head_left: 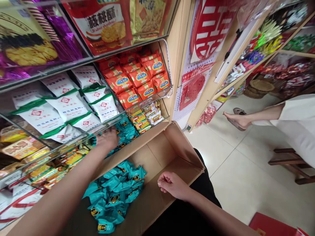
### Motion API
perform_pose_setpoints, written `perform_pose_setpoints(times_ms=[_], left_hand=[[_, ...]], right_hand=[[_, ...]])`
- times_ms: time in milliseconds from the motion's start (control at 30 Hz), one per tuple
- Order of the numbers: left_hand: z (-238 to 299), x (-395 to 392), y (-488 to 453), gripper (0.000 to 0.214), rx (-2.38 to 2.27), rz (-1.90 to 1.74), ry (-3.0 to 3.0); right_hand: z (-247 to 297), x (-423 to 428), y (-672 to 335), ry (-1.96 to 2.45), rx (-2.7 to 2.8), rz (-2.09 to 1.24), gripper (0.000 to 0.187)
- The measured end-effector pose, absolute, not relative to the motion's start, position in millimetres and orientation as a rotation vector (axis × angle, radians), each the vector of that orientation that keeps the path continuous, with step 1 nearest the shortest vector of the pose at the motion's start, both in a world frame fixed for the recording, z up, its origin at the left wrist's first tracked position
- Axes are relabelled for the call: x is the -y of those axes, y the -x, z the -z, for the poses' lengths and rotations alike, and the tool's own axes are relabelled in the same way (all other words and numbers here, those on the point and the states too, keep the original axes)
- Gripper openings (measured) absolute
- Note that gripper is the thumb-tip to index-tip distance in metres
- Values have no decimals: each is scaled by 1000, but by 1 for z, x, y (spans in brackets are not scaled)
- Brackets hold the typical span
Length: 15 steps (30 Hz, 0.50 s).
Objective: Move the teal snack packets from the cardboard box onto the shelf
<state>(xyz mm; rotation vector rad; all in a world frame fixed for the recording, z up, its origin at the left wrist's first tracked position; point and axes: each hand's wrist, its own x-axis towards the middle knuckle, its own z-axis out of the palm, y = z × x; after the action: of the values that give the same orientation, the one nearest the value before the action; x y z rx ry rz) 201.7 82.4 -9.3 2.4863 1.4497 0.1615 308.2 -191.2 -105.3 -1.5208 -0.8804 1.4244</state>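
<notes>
Lower shelf [166, 111] with teal packets [131, 132]

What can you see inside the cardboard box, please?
Teal packets lie heaped toward the left in the box, with the right hand over it. The upper packets hide whatever lies beneath, and the left forearm seems to cover the left end.

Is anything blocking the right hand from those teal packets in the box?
Nothing visible is: the right hand is over the open cardboard box, with only bare cardboard showing between it and the teal packets.
</notes>
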Motion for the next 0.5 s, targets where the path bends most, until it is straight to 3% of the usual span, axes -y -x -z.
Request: perform_pose_setpoints(times_ms=[167,233,367,500], left_hand=[[-21,30,-143,34,-937,-361,-2490],[-18,72,-118,27,-930,-511,-2263],[13,121,-84,23,-1011,-315,-2016],[37,135,-66,26,-1120,-276,-1914]], right_hand=[[99,177,-296,1718,1316,-1316,13],[104,160,-281,1734,1523,-1261,25],[125,120,-240,1776,1780,-1264,56],[145,102,-204,1793,1861,-1339,51]])
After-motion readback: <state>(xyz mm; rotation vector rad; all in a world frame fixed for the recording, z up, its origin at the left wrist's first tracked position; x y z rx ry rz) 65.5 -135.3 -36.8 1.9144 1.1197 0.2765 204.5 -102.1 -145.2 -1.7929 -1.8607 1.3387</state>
